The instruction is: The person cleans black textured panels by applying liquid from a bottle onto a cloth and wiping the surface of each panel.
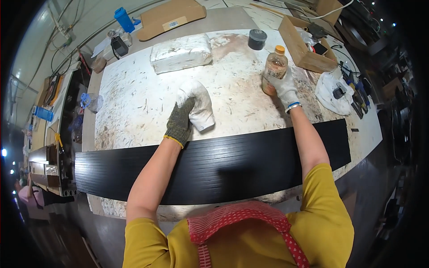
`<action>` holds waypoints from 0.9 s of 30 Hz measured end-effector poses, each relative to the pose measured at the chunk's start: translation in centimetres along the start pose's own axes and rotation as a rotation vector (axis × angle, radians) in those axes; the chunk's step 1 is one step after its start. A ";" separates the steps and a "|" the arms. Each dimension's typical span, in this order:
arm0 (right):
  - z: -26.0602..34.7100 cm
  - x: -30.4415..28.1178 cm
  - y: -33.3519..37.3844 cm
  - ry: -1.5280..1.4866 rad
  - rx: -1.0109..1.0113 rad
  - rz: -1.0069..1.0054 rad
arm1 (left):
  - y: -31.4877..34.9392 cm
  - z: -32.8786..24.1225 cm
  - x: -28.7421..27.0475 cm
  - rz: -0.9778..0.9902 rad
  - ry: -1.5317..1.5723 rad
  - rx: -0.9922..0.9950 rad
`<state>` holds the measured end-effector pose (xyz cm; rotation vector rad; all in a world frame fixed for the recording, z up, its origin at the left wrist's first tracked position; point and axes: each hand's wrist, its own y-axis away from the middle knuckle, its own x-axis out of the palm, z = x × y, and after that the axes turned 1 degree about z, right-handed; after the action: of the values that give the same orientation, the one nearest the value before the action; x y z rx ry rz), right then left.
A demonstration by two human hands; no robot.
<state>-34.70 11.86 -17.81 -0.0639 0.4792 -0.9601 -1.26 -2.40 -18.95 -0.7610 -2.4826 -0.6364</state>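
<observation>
The left hand (180, 121), in a dark speckled glove, is closed on a wadded white cloth (198, 103) that rests on the scuffed white worktop (134, 98). The right hand (283, 86), in a pale glove, is wrapped around the lower part of a clear plastic bottle (274, 68) with an orange cap, standing upright on the worktop. The two hands are well apart.

Just in front of both wrists lies a long black ribbed panel (210, 167), stretched across nearly the whole width of the worktop near its front edge; both forearms cross over it. Its left end overhangs the worktop's side edge.

Between the hands the surface is bare, and there is more open room to the left of the cloth. Further back sit a wrapped white bundle (181, 53) and a small black round tub (257, 39). Behind the bottle stands an open wooden box (300, 49), close to it. To the right, near the worktop's edge, a crumpled white rag (330, 91) lies with small tools beside it.
</observation>
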 end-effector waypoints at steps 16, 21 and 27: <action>14.1 2.0 8.8 1.024 -0.326 0.721 | 0.7 0.5 2.9 0.082 0.302 -0.089; 16.4 1.3 9.3 1.172 -0.486 0.701 | 2.3 0.5 3.3 0.127 0.439 -0.145; 19.8 0.3 9.4 1.260 -0.519 0.723 | 3.4 0.3 3.8 0.167 0.484 -0.215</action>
<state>-18.98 13.99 -2.64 0.2558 1.7643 -0.0248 -2.09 1.77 -16.10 -0.7742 -1.9125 -0.9125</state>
